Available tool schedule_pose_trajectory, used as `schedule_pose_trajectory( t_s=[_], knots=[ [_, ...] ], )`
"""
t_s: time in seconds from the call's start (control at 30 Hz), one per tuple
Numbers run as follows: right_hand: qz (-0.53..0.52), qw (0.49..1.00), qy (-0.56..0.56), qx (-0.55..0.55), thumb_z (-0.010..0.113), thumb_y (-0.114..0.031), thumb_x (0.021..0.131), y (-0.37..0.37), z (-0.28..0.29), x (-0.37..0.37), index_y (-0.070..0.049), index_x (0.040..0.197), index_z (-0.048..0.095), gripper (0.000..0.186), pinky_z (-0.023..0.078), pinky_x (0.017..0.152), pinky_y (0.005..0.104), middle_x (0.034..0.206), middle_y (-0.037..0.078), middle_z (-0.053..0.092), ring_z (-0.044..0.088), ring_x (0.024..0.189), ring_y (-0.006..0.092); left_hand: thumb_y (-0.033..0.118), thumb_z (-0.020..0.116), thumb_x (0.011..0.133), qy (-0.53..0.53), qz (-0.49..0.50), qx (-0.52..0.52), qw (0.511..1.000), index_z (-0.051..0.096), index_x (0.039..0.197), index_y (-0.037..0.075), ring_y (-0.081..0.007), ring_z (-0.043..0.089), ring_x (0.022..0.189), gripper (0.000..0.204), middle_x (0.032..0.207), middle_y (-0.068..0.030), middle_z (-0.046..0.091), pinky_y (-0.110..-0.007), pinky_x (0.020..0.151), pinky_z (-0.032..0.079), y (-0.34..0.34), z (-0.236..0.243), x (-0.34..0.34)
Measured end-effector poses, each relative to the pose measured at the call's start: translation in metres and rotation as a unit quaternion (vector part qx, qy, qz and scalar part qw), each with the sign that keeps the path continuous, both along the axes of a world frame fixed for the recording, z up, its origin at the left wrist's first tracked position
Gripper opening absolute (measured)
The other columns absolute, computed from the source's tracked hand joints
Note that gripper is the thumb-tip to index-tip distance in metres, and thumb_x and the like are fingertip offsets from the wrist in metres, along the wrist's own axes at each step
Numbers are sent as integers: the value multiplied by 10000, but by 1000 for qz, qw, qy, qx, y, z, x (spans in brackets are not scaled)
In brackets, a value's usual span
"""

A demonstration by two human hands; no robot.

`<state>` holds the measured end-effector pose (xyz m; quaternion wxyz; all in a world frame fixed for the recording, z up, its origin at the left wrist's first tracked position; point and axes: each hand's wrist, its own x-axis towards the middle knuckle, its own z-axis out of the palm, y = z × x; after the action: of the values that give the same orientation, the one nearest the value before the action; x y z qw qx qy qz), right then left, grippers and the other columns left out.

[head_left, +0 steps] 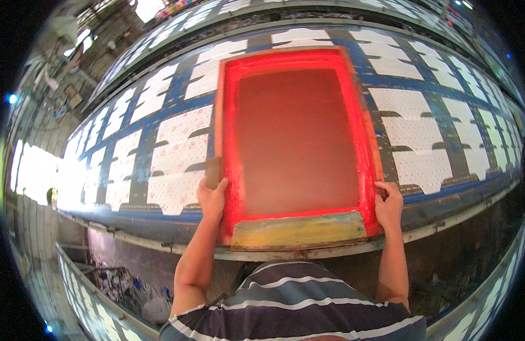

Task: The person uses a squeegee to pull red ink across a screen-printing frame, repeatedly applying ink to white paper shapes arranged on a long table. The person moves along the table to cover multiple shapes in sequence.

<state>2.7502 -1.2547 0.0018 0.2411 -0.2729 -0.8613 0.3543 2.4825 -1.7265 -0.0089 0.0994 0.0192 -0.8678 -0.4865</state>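
Observation:
A large screen-printing frame with red-coated borders and a brownish mesh lies over the printing table in front of me. My left hand is closed on the frame's left side near its close end, by a small brown wooden block. On the opposite side, my right hand grips the frame's right edge, thumb towards the mesh. Across the near end of the frame sits a flat board smeared with yellow and green, perhaps a squeegee. Whatever lies beneath the frame is hidden.
White cut fabric pieces lie in rows along the long blue-stained table. Those on the left carry a reddish pattern. A metal rail edges the table's near side. More tables with white pieces stand beyond and behind me.

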Motion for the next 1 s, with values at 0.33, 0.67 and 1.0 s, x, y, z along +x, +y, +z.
schedule_pose_trajectory(
  t_s=[0.33, 0.67, 1.0],
  knots=[
    [399, 903, -51, 148, 955, -162, 784, -106, 56, 26, -118, 1372, 771, 617, 506, 1188, 568, 1513, 191, 672, 635, 1417, 412, 275, 969, 861, -62, 10, -8, 998, 801, 1179, -19, -308, 817, 969, 464, 1050, -190, 847, -452, 905, 620, 5, -13, -7],
    [381, 874, -89, 288, 774, -18, 830, -176, 79, -17, -100, 1338, 773, 514, 562, 1064, 526, 1345, 159, 770, 723, 1232, 376, 373, 831, 991, 34, 12, 81, 996, 782, 1317, -11, -404, 787, 1129, 506, 1163, -243, 822, -482, 1010, 595, 5, -47, -17],
    [358, 873, -220, 248, 801, -92, 861, -202, 107, -48, -124, 1278, 824, 419, 624, 984, 527, 1213, 144, 830, 786, 1151, 381, 350, 830, 994, -52, -108, 187, 975, 834, 1228, -29, -269, 819, 907, 446, 984, -194, 845, -394, 855, 618, -29, -41, -38]
  ],
)
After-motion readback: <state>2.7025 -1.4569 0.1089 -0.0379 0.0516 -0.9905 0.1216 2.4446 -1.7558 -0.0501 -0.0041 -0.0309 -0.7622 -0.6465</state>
